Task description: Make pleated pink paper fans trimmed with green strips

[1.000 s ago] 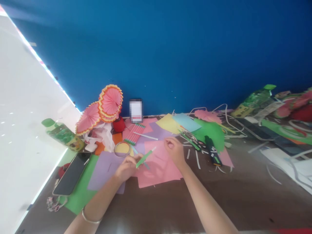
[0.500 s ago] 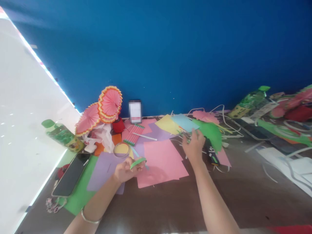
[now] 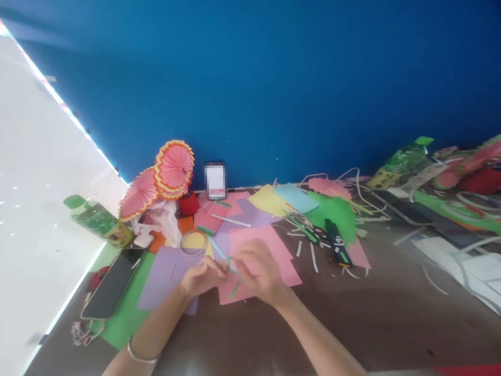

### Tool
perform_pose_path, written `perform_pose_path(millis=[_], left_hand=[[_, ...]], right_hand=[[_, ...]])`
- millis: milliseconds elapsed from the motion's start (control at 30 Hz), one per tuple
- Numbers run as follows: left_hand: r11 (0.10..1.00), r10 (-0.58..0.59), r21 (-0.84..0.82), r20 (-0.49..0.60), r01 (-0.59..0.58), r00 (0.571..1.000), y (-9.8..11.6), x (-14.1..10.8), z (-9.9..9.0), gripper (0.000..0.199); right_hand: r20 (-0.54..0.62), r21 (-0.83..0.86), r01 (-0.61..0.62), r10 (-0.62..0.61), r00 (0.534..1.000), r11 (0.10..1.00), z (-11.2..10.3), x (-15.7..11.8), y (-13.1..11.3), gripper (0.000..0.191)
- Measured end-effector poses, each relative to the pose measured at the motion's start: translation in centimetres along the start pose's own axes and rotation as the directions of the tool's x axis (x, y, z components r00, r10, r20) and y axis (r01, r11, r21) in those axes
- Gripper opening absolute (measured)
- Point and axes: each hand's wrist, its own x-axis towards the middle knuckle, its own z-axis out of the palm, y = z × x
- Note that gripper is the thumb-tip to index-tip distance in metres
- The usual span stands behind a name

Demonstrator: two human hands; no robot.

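My left hand [image 3: 205,275] is closed in a pinch on a narrow green paper strip [image 3: 235,289], over the pink sheets. My right hand [image 3: 259,269] meets it from the right, its fingers bent and pressed together at the same strip; motion blurs them. One end of the strip hangs below the fingertips. Close to the fingertips a light blue paper strip [image 3: 216,247] runs up to the left. Beneath the hands lie pink paper sheets [image 3: 279,261], with a purple sheet [image 3: 162,282] on the left.
A tape roll [image 3: 193,243], a phone [image 3: 113,284] and a green bottle [image 3: 97,222] are on the left. Behind stand pink folded-paper fans [image 3: 175,169] and an upright screen [image 3: 215,181]. Right are a dark cutter [image 3: 337,244], white paper scraps [image 3: 314,258] and green paper [image 3: 336,214].
My right hand has come from the scraps and tools on the right to my left hand at the middle. The green strip, formerly curled over the left fingers, now hangs between both hands.
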Motion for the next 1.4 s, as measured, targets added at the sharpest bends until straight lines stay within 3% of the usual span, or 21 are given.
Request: perform_pose_path(millis=[33, 67, 100, 167, 267, 333, 433, 533, 633, 767, 900, 1000, 1067, 1133, 1200, 1267, 1333, 1400], left_hand=[[0.997, -0.001, 0.072, -0.014, 0.002, 1.0, 0.5, 0.1, 0.1, 0.035], [0.972, -0.004, 0.233, -0.041, 0.014, 0.999, 1.0, 0.2, 0.2, 0.033], [0.902, 0.013, 0.43, -0.093, 0.028, 0.996, 1.4, 0.5, 0.4, 0.03], [0.648, 0.131, 0.759, -0.2, 0.069, 0.971, 1.8, 1.2, 0.6, 0.025], [0.34, 0.298, 0.935, -0.208, 0.1, 0.932, 1.6, 3.1, 0.7, 0.022], [0.242, 0.278, 0.966, -0.162, 0.094, 0.947, 1.2, 5.1, 0.6, 0.023], [0.157, 0.196, 0.978, -0.165, 0.135, 0.967, 1.0, 8.8, 0.2, 0.025], [0.137, 0.022, 0.957, -0.261, 0.256, 0.965, 1.0, 12.0, -0.4, 0.041], [0.162, -0.064, 0.95, -0.26, 0.267, 0.964, 1.1, 13.5, -0.9, 0.037], [0.232, -0.139, 0.961, -0.117, 0.147, 0.983, 2.2, 13.6, -1.2, 0.018], [0.297, -0.211, 0.955, 0.078, -0.012, 0.974, 4.9, 13.8, -0.8, 0.016], [0.24, -0.292, 0.962, 0.198, -0.129, 0.936, 6.6, 14.8, 0.7, 0.029], [0.152, -0.326, 0.98, 0.169, -0.125, 0.93, 7.0, 15.7, 2.4, 0.035], [0.065, -0.376, 0.988, 0.151, -0.137, 0.914, 6.4, 16.5, 4.3, 0.037], [-0.03, -0.343, 0.972, 0.209, -0.233, 0.916, 5.3, 16.9, 6.0, 0.036], [-0.14, -0.205, 0.944, 0.266, -0.297, 0.942, 4.2, 16.6, 7.1, 0.039], [-0.219, -0.032, 0.946, 0.237, -0.238, 0.971, 3.5, 15.6, 7.4, 0.045], [-0.236, 0.071, 0.958, 0.183, -0.162, 0.98, 3.3, 13.8, 6.8, 0.043]], right_hand=[[-0.146, 0.107, -0.118, 0.133, 0.98, 0.987, -1.1, 0.4, 0.6, 0.006], [-0.282, 0.234, -0.232, 0.294, 0.913, 0.944, -2.5, 0.9, 1.2, 0.003], [-0.327, 0.385, -0.311, 0.443, 0.835, 0.869, -3.9, 1.2, 2.0, 0.003], [-0.244, 0.727, -0.318, 0.663, 0.708, 0.608, -6.6, 1.6, 3.6, 0.006], [-0.025, 0.951, -0.219, 0.759, 0.65, 0.218, -9.3, 1.0, 5.7, 0.012], [0.069, 0.979, -0.193, 0.771, 0.634, 0.071, -9.7, -0.1, 6.6, 0.013], [0.158, 0.976, -0.216, 0.788, 0.594, -0.033, -9.1, -1.7, 7.1, 0.012], [0.182, 0.97, -0.236, 0.802, 0.569, -0.053, -8.6, -2.5, 7.1, 0.011], [0.201, 0.965, -0.252, 0.804, 0.56, -0.065, -9.0, -3.0, 6.9, 0.012], [0.203, 0.954, -0.296, 0.813, 0.546, -0.04, -10.3, -3.9, 6.9, 0.016], [0.213, 0.908, -0.418, 0.818, 0.535, 0.037, -11.3, -4.8, 6.6, 0.017], [0.235, 0.843, -0.522, 0.787, 0.571, 0.127, -11.6, -5.0, 5.9, 0.017], [0.25, 0.801, -0.572, 0.77, 0.587, 0.176, -11.6, -4.8, 5.3, 0.017], [0.28, 0.788, -0.595, 0.766, 0.578, 0.16, -11.5, -4.6, 4.7, 0.018], [0.31, 0.794, -0.597, 0.766, 0.563, 0.118, -11.5, -4.5, 4.4, 0.02], [0.32, 0.8, -0.593, 0.768, 0.555, 0.095, -11.8, -4.6, 4.3, 0.021], [0.306, 0.804, -0.586, 0.776, 0.551, 0.098, -12.3, -4.9, 4.5, 0.023], [0.279, 0.8, -0.587, 0.788, 0.548, 0.124, -13.0, -5.2, 4.8, 0.026]])
